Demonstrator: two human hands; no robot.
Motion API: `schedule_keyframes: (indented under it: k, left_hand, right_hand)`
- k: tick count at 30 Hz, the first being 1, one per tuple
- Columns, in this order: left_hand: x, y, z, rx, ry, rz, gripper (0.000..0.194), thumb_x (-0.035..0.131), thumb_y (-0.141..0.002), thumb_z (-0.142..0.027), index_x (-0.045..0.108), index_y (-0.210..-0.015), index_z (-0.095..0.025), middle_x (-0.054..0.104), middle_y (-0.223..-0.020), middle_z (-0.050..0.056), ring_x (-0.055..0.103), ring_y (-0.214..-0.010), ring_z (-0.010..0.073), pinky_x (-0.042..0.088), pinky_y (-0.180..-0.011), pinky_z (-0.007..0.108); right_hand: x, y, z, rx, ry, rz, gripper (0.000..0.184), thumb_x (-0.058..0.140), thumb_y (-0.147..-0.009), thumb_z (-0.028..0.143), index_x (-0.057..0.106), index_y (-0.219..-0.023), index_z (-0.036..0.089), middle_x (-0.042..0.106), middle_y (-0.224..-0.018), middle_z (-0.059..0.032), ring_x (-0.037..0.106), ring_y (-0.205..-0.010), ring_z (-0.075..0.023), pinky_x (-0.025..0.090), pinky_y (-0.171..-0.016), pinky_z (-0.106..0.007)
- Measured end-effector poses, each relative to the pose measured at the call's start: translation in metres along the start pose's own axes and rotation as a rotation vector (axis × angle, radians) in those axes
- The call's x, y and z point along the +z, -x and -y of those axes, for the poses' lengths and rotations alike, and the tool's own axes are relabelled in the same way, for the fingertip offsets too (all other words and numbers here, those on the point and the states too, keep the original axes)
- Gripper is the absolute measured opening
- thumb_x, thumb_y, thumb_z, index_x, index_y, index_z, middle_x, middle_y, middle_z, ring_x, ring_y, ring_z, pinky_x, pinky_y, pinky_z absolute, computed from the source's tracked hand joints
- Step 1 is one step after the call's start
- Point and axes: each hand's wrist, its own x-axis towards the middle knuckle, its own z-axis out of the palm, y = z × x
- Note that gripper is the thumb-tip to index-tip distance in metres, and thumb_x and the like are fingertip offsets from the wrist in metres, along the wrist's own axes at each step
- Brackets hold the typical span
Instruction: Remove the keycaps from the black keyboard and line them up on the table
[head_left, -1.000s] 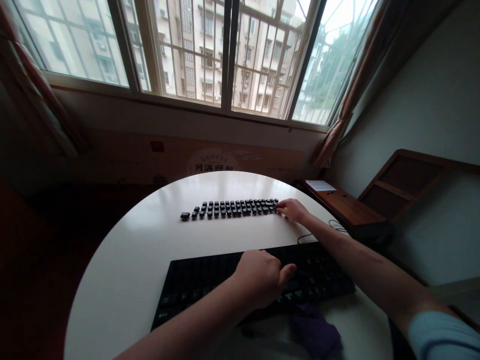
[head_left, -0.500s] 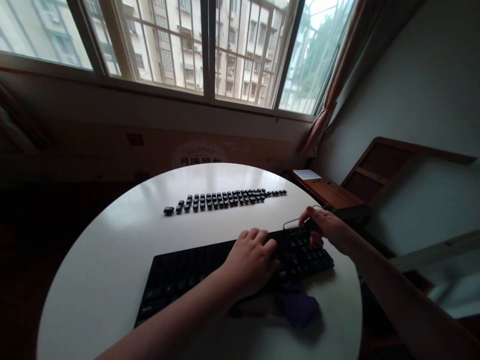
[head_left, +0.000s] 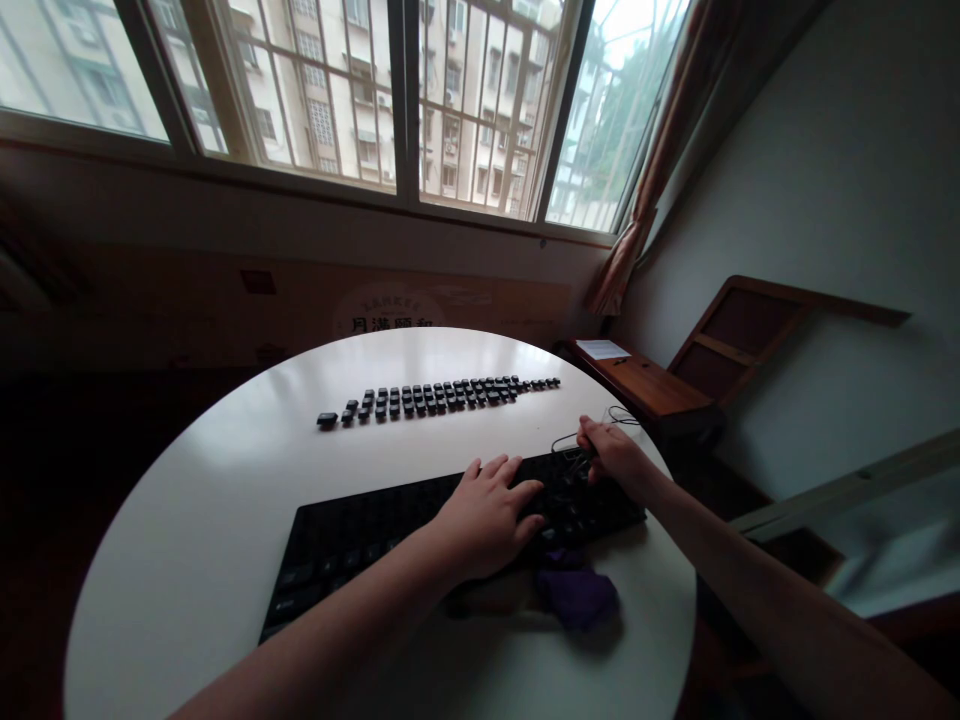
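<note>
A black keyboard [head_left: 375, 512] lies at a slant across the white round table, its upper left key area dark and without clear caps. My left hand [head_left: 484, 520] rests on its middle, palm down with fingers spread. Over the keyboard's right end, my right hand [head_left: 611, 455] is closed in a pinch. Thin dark wire shows below and beside its fingertips, but what exactly they grip is hidden. A thin black cable [head_left: 564, 437] loops behind the keyboard's far edge. Close to the near edge lies a crumpled purple cloth [head_left: 577, 597].
Black keycaps [head_left: 427, 398] stand in rows on the white table [head_left: 187, 520], beyond the keyboard. To the right, a wooden desk [head_left: 652, 385] holds white paper [head_left: 602, 349]. A barred window [head_left: 480, 110] and a curtain [head_left: 626, 262] are behind.
The view has shifted slightly, so the table appears further left. My right hand's fingers have drawn closer together above the keyboard's right end. My left hand's fingers look straighter.
</note>
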Motion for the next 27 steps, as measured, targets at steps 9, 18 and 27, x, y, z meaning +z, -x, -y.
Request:
schedule_keyframes:
  k: [9, 18, 27]
  left_hand:
    - [-0.001, 0.0, 0.0, -0.006, 0.001, -0.003, 0.047, 0.05, -0.092, -0.048, 0.054, -0.135, -0.029, 0.04, -0.151, 0.014, 0.034, -0.139, 0.036, 0.023, -0.111, 0.06]
    - [0.001, -0.001, 0.001, -0.002, 0.02, -0.027, 0.046, 0.052, -0.091, -0.048, 0.056, -0.133, -0.03, 0.042, -0.149, 0.013, 0.036, -0.138, 0.0365, 0.023, -0.111, 0.061]
    - [-0.001, 0.0, -0.001, -0.008, -0.014, -0.004, 0.047, 0.05, -0.092, -0.049, 0.055, -0.135, -0.03, 0.041, -0.15, 0.014, 0.036, -0.138, 0.0354, 0.024, -0.111, 0.06]
  right_hand:
    - [0.005, 0.01, -0.008, -0.144, 0.172, -0.006, 0.051, 0.036, -0.092, 0.06, 0.043, -0.061, 0.02, 0.037, -0.043, 0.0057, 0.043, -0.035, -0.0098, 0.03, -0.037, -0.021]
    - [0.014, 0.034, -0.025, -0.405, 0.288, -0.142, 0.053, 0.029, -0.097, 0.059, 0.044, -0.063, 0.021, 0.041, -0.049, 0.0021, 0.042, -0.044, -0.0124, 0.032, -0.043, -0.025]
    - [0.014, 0.026, -0.025, -0.216, -0.219, -0.258, 0.051, 0.046, -0.086, 0.069, 0.041, -0.066, 0.022, 0.035, -0.047, 0.0072, 0.038, -0.035, -0.0089, 0.034, -0.037, -0.022]
